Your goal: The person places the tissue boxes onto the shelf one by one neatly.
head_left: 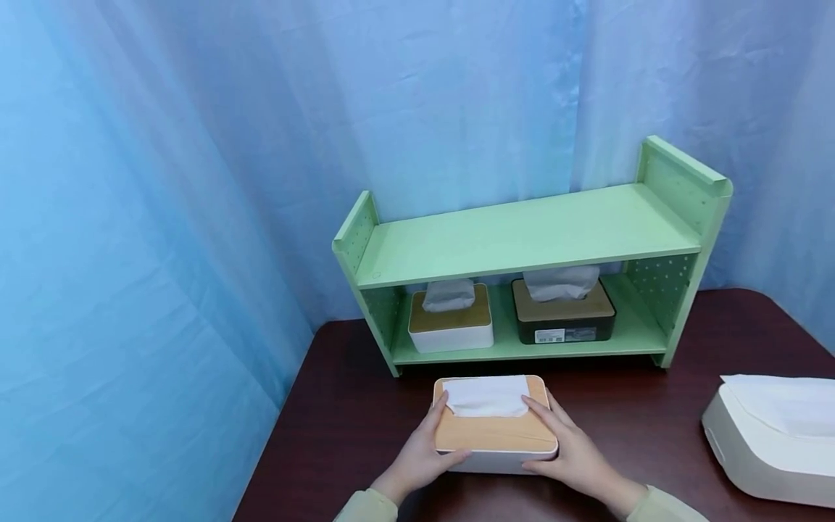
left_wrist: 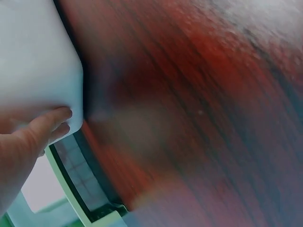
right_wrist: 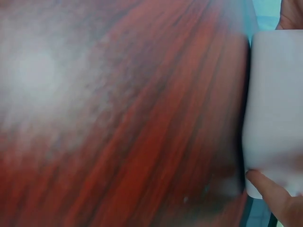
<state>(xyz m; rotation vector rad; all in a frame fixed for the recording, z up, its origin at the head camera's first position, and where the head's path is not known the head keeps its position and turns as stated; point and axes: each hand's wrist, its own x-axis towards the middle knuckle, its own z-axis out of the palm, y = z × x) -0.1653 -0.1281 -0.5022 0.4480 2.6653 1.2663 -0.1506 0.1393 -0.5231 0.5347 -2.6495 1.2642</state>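
Observation:
Both hands grip a white tissue box (head_left: 492, 433) with a wood-coloured lid, in front of the shelf in the head view. A white tissue (head_left: 485, 396) lies over the lid's slot. My left hand (head_left: 417, 451) is at the box's left side, its thumb along the front face. At the right side is my right hand (head_left: 577, 453), with its thumb on the front and a finger reaching the lid near the tissue. The left wrist view shows left-hand fingers (left_wrist: 57, 120) against the white wall. In the right wrist view, a right-hand digit (right_wrist: 267, 187) touches the box near a corner.
A green two-tier shelf (head_left: 528, 232) stands behind. On its lower board sit a white tissue box (head_left: 451, 337) and a dark one (head_left: 566, 332), both with wood-coloured lids. A larger white tissue box (head_left: 763, 457) rests at the right of the dark red-brown table (head_left: 339, 413).

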